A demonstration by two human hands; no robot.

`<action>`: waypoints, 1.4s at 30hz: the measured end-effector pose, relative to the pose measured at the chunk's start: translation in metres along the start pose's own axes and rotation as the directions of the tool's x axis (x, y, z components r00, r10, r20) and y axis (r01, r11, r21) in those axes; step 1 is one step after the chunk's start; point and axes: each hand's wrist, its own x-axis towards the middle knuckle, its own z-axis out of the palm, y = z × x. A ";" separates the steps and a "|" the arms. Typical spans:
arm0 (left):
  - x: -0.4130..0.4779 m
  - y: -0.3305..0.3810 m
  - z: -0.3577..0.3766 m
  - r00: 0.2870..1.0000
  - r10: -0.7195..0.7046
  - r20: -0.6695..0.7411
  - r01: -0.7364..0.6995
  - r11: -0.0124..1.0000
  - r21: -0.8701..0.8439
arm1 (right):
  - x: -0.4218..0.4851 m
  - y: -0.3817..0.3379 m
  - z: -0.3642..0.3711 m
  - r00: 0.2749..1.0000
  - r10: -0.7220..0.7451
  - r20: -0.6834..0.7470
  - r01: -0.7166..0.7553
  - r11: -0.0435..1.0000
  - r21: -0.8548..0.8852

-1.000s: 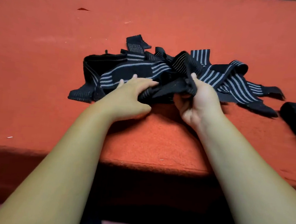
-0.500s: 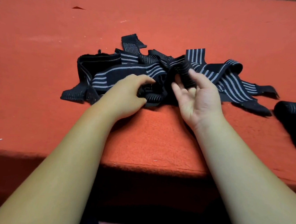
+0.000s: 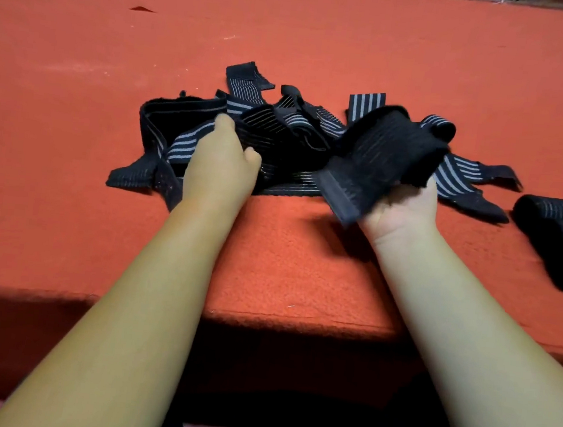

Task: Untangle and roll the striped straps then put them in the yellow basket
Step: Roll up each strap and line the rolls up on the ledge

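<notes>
Black striped straps (image 3: 281, 134) lying tangled on worktop (image 3: 72, 158); right hand (image 3: 400, 211) holding one strap (image 3: 382, 154) up, fingers clamping it; left hand (image 3: 223, 163) curling fingers into straps.

both bare arms reach forward, hands apart, left palm down and right palm up.
the left forearm (image 3: 149, 286) runs up from lower left; the left hand (image 3: 223, 163) lies back-up on the pile (image 3: 280, 137), fingers bent down out of sight, thumb against the cloth, so its grip cannot be told. the right forearm (image 3: 452, 316) comes from lower right; the right hand (image 3: 401, 209) is turned palm up, fingers hidden under a strap (image 3: 382, 154) it holds raised.
</notes>
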 end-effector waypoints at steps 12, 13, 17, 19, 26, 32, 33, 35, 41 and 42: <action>-0.016 0.021 0.000 0.673 0.617 0.408 -0.595 0.779 -0.197 | 0.002 -0.002 0.006 0.998 -0.029 -0.054 0.034 0.994 0.102; -0.018 0.023 0.001 0.651 0.601 0.464 -0.599 0.782 -0.173 | 0.000 -0.004 0.008 0.999 -0.020 -0.037 0.024 0.994 0.108; -0.026 0.031 0.010 0.643 0.569 0.513 -0.579 0.799 -0.161 | -0.001 -0.008 0.005 1.000 -0.008 0.017 0.006 0.991 0.136; -0.029 0.036 0.015 0.662 0.561 0.498 -0.518 0.822 -0.238 | -0.001 -0.010 0.006 0.998 0.017 0.066 -0.026 0.991 0.134; -0.032 0.038 0.012 0.755 0.490 0.435 -0.160 0.781 -0.603 | 0.007 -0.021 -0.006 0.999 0.051 -0.004 -0.051 0.981 -0.188; -0.010 0.030 -0.007 0.929 0.166 0.330 0.276 0.283 -0.919 | 0.002 -0.027 -0.007 0.983 0.140 0.115 -0.095 0.939 -0.331; -0.007 0.028 -0.009 0.937 0.129 0.324 0.289 0.233 -0.929 | -0.002 -0.026 -0.006 0.976 0.169 0.139 -0.106 0.921 -0.376; -0.007 0.028 -0.013 0.949 0.094 0.302 0.275 0.232 -0.933 | -0.006 -0.024 -0.005 0.965 0.211 0.157 -0.116 0.877 -0.466; -0.016 0.042 -0.019 0.952 0.057 0.302 0.252 0.416 -0.874 | -0.011 -0.039 -0.013 0.852 0.437 0.288 -0.228 0.806 -0.547; -0.018 0.043 -0.018 0.945 0.055 0.324 0.275 0.408 -0.871 | -0.013 -0.040 -0.015 0.837 0.456 0.302 -0.220 0.786 -0.578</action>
